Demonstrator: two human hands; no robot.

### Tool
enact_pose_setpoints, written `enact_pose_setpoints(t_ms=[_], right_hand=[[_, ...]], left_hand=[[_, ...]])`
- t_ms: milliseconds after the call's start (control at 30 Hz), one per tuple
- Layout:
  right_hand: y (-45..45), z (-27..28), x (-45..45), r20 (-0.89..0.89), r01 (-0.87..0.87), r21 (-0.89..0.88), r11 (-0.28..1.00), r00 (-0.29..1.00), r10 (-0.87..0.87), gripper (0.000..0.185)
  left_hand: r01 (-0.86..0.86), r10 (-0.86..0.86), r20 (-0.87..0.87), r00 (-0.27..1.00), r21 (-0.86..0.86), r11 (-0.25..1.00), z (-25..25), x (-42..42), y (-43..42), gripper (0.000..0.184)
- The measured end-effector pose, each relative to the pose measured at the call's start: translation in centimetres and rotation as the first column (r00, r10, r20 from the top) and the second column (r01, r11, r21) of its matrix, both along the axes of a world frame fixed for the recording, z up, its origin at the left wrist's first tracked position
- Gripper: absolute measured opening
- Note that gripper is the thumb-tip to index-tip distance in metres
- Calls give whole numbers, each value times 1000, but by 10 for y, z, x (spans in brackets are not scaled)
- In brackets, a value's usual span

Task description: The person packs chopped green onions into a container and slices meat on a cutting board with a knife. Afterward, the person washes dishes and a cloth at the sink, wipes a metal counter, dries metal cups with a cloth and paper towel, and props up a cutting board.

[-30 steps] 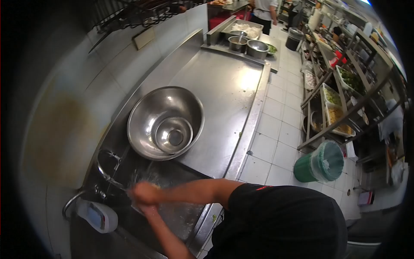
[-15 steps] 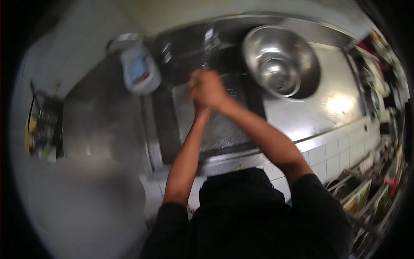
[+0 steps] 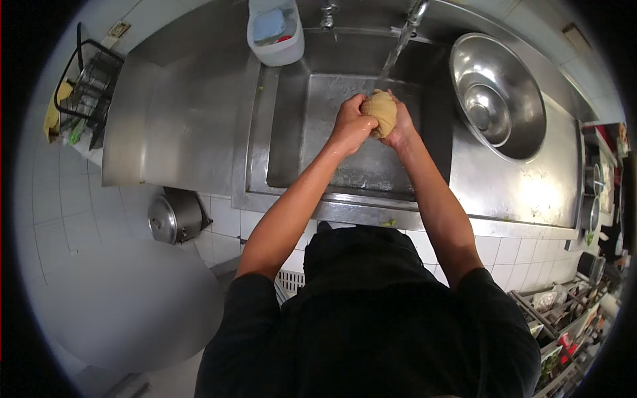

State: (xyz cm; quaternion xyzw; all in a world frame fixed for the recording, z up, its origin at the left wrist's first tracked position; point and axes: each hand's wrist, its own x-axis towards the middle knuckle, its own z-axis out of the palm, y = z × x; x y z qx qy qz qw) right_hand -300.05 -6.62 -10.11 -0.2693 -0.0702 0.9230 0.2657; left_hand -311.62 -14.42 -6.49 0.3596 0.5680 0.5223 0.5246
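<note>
A tan, wrinkled bundle, perhaps a cloth or sponge (image 3: 380,113), is held between my two hands over the steel sink (image 3: 318,159). My left hand (image 3: 353,124) grips its left side, thumb across the front. Around its right side curl the fingers of my right hand (image 3: 401,126). Water runs from the faucet (image 3: 417,13) down onto or just behind the bundle. Both hands look wet.
Right of the sink, a large steel bowl (image 3: 524,99) holds a smaller bowl (image 3: 488,116). A white container (image 3: 282,50) with a blue sponge stands at the sink's back left corner. A lidded pot (image 3: 174,215) is on the floor at left.
The view has swung round to face the sink squarely. Both hands, blurred and close together before, are now on either side of the tan bundle, which shows clearly.
</note>
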Motion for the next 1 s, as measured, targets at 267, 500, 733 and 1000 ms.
enact_pose_setpoints(t_ms=[267,500,733,1000], right_hand=[[30,51,-57,152,13,312,950,986,-63,22],[9,134,-91,344,-51,894,444,711,-613,12],[-10,137,-88,120,-579,766,-278,554,-824,15],[-33,107,-57,196,-559,624,-546,789,-583,21]], left_hand=[[-20,65,-97,993,412,911,55,-28,-19,55],[-591,319,725,610,149,793,72,-26,29,43],[-119,-14,921,389,65,991,39,-59,38,25],[327,-466,67,882,626,708,-95,-80,48,35]])
